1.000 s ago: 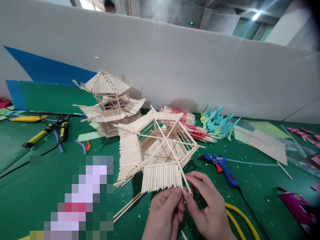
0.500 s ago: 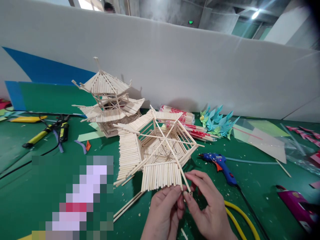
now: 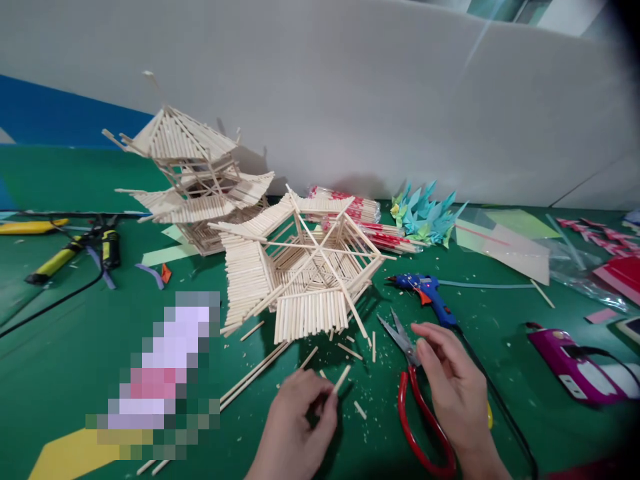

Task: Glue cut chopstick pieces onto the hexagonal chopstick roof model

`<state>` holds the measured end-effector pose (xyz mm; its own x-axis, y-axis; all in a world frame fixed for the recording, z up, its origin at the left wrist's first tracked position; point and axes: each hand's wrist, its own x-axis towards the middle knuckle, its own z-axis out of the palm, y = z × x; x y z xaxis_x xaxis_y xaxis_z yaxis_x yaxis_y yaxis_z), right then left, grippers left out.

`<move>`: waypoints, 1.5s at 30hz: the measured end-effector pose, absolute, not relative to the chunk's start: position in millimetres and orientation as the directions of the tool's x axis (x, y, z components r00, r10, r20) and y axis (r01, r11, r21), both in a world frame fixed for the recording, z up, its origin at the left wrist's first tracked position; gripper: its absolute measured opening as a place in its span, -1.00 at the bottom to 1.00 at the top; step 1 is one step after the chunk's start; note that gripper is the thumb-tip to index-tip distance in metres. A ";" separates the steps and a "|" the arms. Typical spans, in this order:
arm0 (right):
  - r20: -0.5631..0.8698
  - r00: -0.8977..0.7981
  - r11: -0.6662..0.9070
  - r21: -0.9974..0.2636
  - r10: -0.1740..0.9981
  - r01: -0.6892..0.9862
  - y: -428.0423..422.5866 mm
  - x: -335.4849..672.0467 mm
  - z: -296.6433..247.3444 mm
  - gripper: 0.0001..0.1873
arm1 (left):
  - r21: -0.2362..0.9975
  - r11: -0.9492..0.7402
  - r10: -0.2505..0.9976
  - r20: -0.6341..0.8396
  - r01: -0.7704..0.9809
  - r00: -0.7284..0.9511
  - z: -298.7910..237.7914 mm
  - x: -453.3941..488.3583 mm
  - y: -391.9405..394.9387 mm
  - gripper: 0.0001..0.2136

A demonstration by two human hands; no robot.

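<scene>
My left hand (image 3: 303,420) pinches a short wooden stick (image 3: 341,379) between thumb and fingertips, just in front of a stick-built pavilion frame. My right hand (image 3: 453,390) is beside red-handled scissors (image 3: 411,357), fingers stretched out and nothing visible in them. The scissors lie with blades slightly parted. The pavilion frame (image 3: 310,317) has slatted roof panels on several sides, while crossing sticks span its open top. Cut stick pieces (image 3: 350,351) lie scattered between the frame and my hands.
Behind on the left stands a tiered stick pagoda (image 3: 193,207). A blue glue gun (image 3: 430,297) lies right of the frame. Farther back are wrapped stick bundles (image 3: 350,207) and folded blue paper (image 3: 425,210). Pliers (image 3: 63,257) lie left, and a purple device (image 3: 565,367) right.
Both hands have left the frame's front roof edge and moved apart, nearer me. The scissors now show beside my right hand. The view has tilted downward.
</scene>
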<state>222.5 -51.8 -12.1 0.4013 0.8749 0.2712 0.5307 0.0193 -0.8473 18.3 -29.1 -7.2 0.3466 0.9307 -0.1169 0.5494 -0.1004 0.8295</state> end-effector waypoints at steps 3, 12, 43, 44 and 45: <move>0.209 0.433 -0.100 -0.801 0.877 0.590 -57.8 227.8 -16.9 -0.79 | 0.514 -0.343 0.908 -0.035 0.786 0.418 -17.5 5.4 -31.1 -0.76; 0.176 0.393 -0.159 -0.712 0.903 0.684 -66.1 231.0 -22.5 -0.73 | 0.272 -0.409 0.898 -0.049 0.871 0.437 -17.4 -2.1 -31.6 -0.75; 0.092 -0.002 0.064 -0.672 0.996 0.738 -19.4 172.9 -20.9 -0.81 | 0.054 -0.329 0.944 0.037 0.943 0.327 -14.0 -48.3 9.3 -0.78; 0.089 0.022 0.044 -0.675 0.996 0.736 -21.1 176.9 -21.7 -0.82 | 0.063 -0.322 0.946 0.049 0.945 0.319 -14.8 -49.0 9.3 -0.78; 0.084 0.052 0.019 -0.679 0.995 0.734 -23.5 181.9 -22.4 -0.81 | 0.074 -0.315 0.949 0.062 0.946 0.311 -15.5 -50.0 8.9 -0.79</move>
